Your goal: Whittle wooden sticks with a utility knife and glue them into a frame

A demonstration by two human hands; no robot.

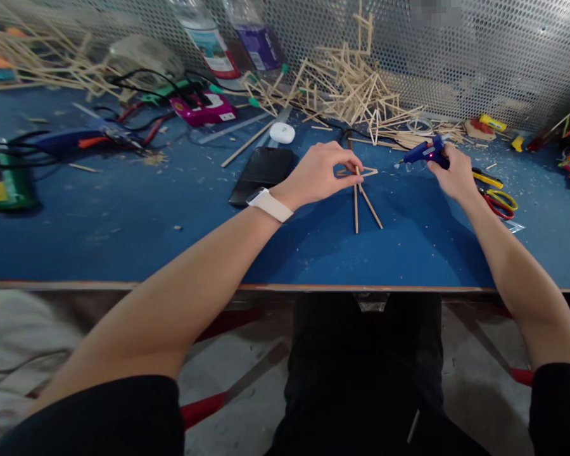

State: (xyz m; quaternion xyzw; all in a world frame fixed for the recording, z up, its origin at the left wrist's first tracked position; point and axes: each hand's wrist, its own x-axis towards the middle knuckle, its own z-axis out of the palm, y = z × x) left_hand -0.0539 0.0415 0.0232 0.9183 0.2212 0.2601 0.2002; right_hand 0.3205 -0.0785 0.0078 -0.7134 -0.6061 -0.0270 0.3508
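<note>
My left hand (pixel 325 168), with a pale watch strap on its wrist, pinches a small frame of thin wooden sticks (pixel 369 171) between thumb and fingers. Two of its sticks point down toward me, and part of it is hidden behind the fingers. To the right, my right hand (pixel 456 171) is closed around a blue glue gun (pixel 425 151) with a small red light lit. The gun's nozzle points left, toward the stick frame but apart from it. A black flat case (pixel 262 171) lies beside my left wrist.
Behind the hands rises a pile of wooden stick pieces (pixel 354 88) against the perforated metal panel (pixel 484 57). Red-and-yellow-handled pliers (pixel 501 201) lie right. A white earbud case (pixel 282 132), a magenta power strip (pixel 203 109), bottles (pixel 211 47) and cables occupy the left and back.
</note>
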